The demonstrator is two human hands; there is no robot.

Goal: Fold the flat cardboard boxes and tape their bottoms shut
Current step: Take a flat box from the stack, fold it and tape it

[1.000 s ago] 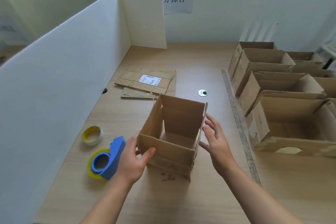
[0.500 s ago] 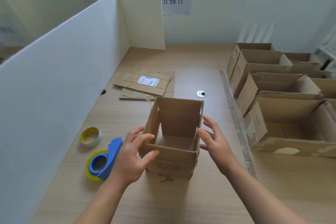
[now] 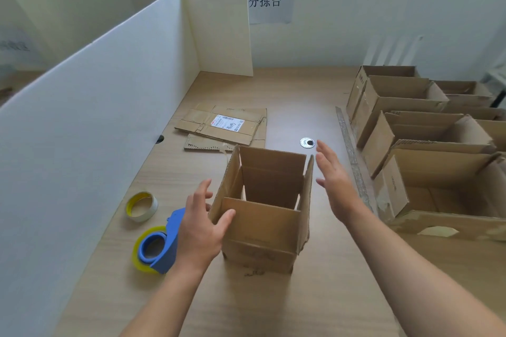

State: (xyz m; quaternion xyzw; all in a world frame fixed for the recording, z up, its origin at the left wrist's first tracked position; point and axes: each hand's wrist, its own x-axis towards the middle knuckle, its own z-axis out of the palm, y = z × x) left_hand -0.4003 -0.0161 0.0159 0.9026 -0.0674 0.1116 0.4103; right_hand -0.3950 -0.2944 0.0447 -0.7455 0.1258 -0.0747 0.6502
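1. Two bare forearms reach in from the near edge of the bench (image 3: 273,306), one on each side of an open cardboard box (image 3: 262,227)
2. The box stands upright on the bench with its four top flaps raised. Its bottom is hidden, so I cannot tell whether it is taped
3. The left hand (image 3: 201,230) is at the box's near left corner. The thumb lies on the near wall, and the fingers (image 3: 204,191) are loosely spread just beside the left flap, gripping nothing
4. Just left of the box, partly behind that hand, a blue tape dispenser (image 3: 167,241) holding a yellow roll lies on the bench. A loose tape roll (image 3: 141,206) lies a little further left and back
5. The right hand (image 3: 336,189) hovers just beside the box's right flap, apart from it. Its palm is turned to the box, with the fingers (image 3: 324,153) straight and slightly spread
6. Right of the box a grey strip (image 3: 353,161) runs along the bench. Beyond it stand several folded boxes (image 3: 438,172), open tops up, packed close
7. Behind the box lie flat cardboard pieces (image 3: 224,126), the top one with a white label. A small metal disc (image 3: 307,142) sits in the bench behind the box's right corner
8. A white divider (image 3: 82,117) runs along the left of the box and turns a corner far behind it. On the wall farther back hangs a paper sign (image 3: 265,0)
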